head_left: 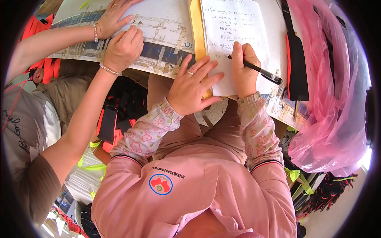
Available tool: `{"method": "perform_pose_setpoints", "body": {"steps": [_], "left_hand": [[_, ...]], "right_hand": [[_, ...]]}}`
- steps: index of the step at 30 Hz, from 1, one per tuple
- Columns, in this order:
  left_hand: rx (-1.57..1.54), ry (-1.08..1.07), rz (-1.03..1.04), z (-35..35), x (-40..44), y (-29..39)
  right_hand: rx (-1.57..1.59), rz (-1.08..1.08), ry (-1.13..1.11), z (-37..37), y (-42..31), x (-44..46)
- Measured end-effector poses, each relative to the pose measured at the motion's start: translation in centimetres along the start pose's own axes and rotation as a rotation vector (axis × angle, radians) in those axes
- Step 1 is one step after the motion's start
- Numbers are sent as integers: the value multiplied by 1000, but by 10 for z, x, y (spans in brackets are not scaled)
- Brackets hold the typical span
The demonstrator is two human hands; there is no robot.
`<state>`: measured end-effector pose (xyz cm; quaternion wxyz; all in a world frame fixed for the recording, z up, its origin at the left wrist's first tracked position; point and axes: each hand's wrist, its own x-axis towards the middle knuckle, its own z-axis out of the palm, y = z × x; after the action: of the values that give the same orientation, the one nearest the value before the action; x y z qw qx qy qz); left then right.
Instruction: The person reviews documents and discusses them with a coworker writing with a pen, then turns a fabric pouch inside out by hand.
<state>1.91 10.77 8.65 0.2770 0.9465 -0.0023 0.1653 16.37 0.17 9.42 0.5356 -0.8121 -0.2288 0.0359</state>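
Note:
My right hand is closed around a black pen, its tip near the handwritten lines on a white sheet of paper. My left hand lies flat with the fingers spread, over the lower left part of the paper and its yellow edge strip. A ring shows on one finger. Both forearms wear flowered sleeve covers. Rows of writing fill the upper part of the sheet, and the space below them is blank.
The white table has worn, taped edging. At left, a co-worker's two hands, with bracelets, rest on it. A black and red strap lies right of the paper, beside pink plastic bags. Black and red pieces sit below the table edge.

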Motion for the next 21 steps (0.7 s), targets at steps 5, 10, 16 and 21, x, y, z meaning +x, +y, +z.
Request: {"method": "perform_pose_setpoints", "body": {"steps": [5, 10, 16, 21], "left_hand": [[1, -4, -1, 1, 0, -1], [4, -4, 0, 1, 0, -1], [2, -4, 2, 0, 0, -2], [3, 1, 3, 1, 0, -2]], "right_hand": [[-20, 10, 7, 0, -3, 0], [-38, -12, -12, 1, 1, 1], [-21, -22, 25, 2, 3, 1], [-37, -44, -19, 1, 2, 1]]}}
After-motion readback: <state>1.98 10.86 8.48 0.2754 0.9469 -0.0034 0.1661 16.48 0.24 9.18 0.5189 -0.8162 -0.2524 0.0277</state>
